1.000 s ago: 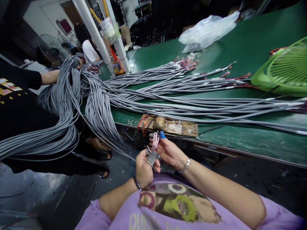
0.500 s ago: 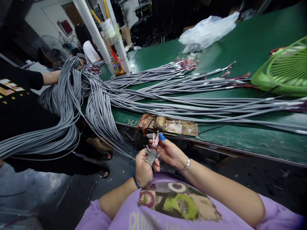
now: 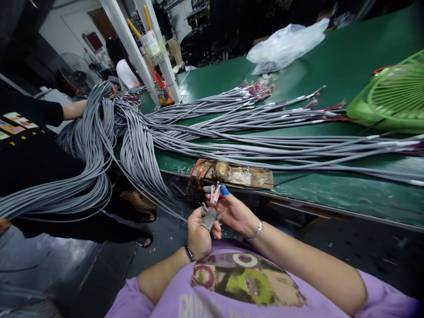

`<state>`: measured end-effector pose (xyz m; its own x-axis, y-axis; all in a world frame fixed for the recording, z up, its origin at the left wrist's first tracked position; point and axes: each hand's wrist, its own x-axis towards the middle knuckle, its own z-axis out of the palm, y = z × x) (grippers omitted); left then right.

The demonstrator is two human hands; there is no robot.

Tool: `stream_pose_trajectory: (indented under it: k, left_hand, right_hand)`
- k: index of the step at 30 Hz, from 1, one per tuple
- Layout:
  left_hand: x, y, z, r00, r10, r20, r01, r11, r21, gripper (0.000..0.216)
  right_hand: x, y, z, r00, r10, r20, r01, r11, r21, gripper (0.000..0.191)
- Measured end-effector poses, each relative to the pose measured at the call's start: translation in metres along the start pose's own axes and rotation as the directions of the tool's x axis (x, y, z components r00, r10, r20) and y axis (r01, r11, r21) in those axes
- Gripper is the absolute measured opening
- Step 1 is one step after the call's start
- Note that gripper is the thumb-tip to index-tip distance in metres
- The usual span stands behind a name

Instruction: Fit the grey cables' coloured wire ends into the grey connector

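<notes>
My left hand is closed on the end of a grey cable, whose thin coloured wires fan out by the fingertips. A grey finger cot covers its thumb. Pinched in my right hand is a small pink clip, shaped like a clothes peg. The clip's lower end is close to the wires; whether its jaws grip one is too small to tell. Blue tape wraps the right thumb. Both hands are close together, in front of the table edge.
Bundles of grey cables lie along the green table. A wooden block sits at the near edge. A green fan stands right, a plastic bag behind. At left, a co-worker in black holds a coil of cables.
The pink clip has turned slightly and dropped a little closer to the wires at my left fingertips. The co-worker and the cable coil appear shifted slightly right.
</notes>
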<state>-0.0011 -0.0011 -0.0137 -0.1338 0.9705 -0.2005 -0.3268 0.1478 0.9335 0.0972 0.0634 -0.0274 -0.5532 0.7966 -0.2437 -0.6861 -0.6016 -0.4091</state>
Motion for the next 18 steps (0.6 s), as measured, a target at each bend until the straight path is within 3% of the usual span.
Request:
stream_pose_trajectory:
  k: [8,13,18]
  left_hand:
    - [-0.004,-0.002,-0.008,0.999,0.048,0.022,-0.048,0.998,0.039,0.031]
    - [-0.006,-0.001,-0.015,0.992,0.123,0.017,-0.124,0.987,0.1,0.028]
    - [-0.002,0.005,-0.014,0.979,0.202,0.03,-0.203,0.952,0.227,0.026]
  right_hand:
    - [-0.003,-0.007,0.001,1.0,-0.012,-0.007,0.011,0.999,-0.053,0.032]
    - [-0.009,-0.01,0.004,0.998,-0.067,0.011,0.068,0.984,-0.167,0.02]
    - [-0.009,-0.009,0.002,0.997,-0.077,-0.009,0.073,0.978,-0.197,0.029]
